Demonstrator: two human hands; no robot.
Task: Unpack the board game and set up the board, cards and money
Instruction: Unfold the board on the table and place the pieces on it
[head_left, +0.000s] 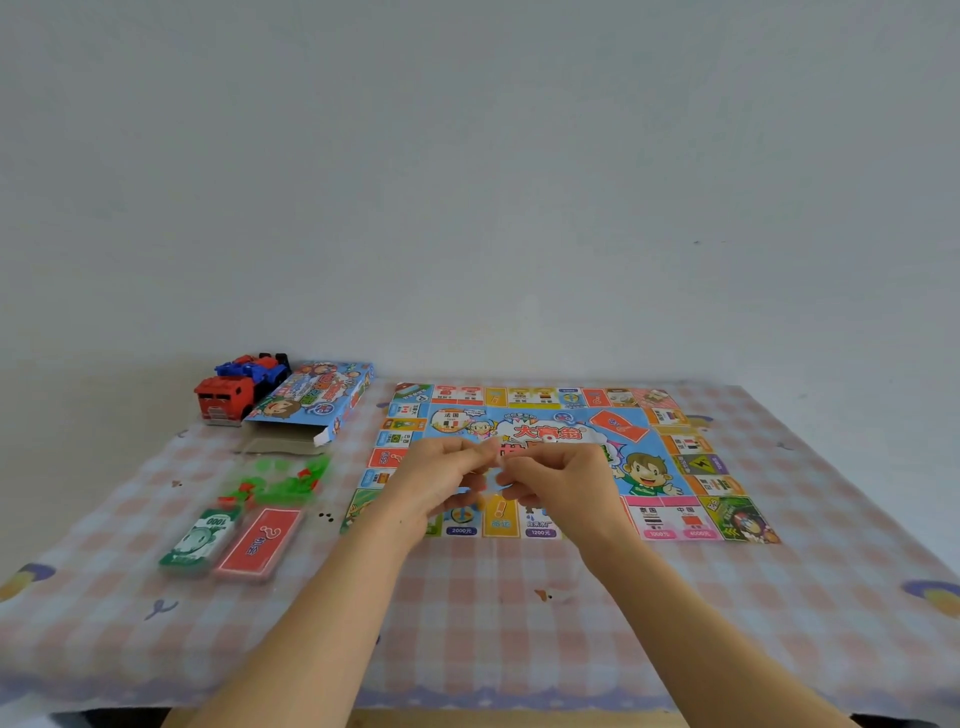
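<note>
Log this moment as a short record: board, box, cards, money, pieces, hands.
Board: board unfolded flat on tablecloth
Box: box open, far left, beside toy truck
Cards: one red deck on board, second red deck left of it
Money: green money stack beside second red deck
Pieces: green and red plastic pieces behind them
Hands: left hand and right hand pinch a small pale thing over board, unidentifiable

Log: I see a red toy truck (228, 400) at the counter's far left, cab end nearest me, with blue and red toy parts (254, 368) touching it just behind. A pink-and-white checked cloth (467, 618) covers the counter (519, 720); it carries a small duck print (544, 595). Behind is a plain pale wall (467, 182).
</note>
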